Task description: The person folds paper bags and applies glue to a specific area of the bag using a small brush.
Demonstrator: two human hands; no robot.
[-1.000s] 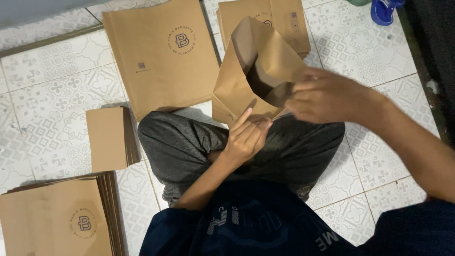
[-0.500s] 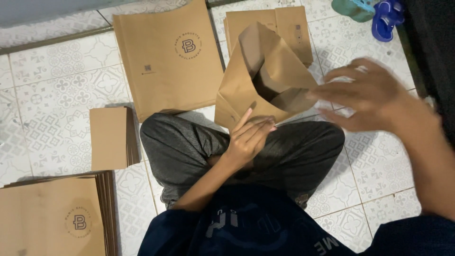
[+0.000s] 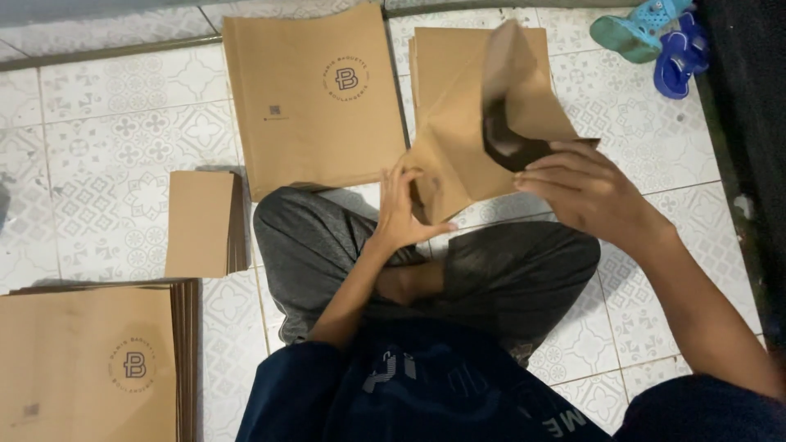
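Seated person, cross-legged on a patterned white tile floor (image 3: pixel 106 155), viewed from above. Both hands are on one brown paper bag (image 3: pixel 467 139), which is held up above the knees, mouth open and turned toward the right, dark interior visible.

Left hand (image 3: pixel 403 209): at the lower left corner of the bag, fingers together and curved, pressed against the bag's bottom edge with the thumb below; the grip pinches the paper at that corner.

Right hand (image 3: pixel 585 192): at the open mouth of the bag, fingers slightly apart and extended along the lower rim; fingertips touch the rim. Whether the thumb is inside the opening cannot be told.

Surroundings: a flat printed bag (image 3: pixel 315 98) lies on the tiles just beyond the left knee, round mark facing up. A second flat stack of bags (image 3: pixel 442 57) lies behind the held bag, partly covered by it. A small pile of folded brown cards (image 3: pixel 201 223) sits on the tiles left of the left knee, apart from it. A thick stack of printed bags (image 3: pixel 86 364) occupies the lower left corner, near the person's left side. A teal sandal (image 3: pixel 634 29) and a blue sandal (image 3: pixel 679 53) lie together at the upper right, well apart from the hands
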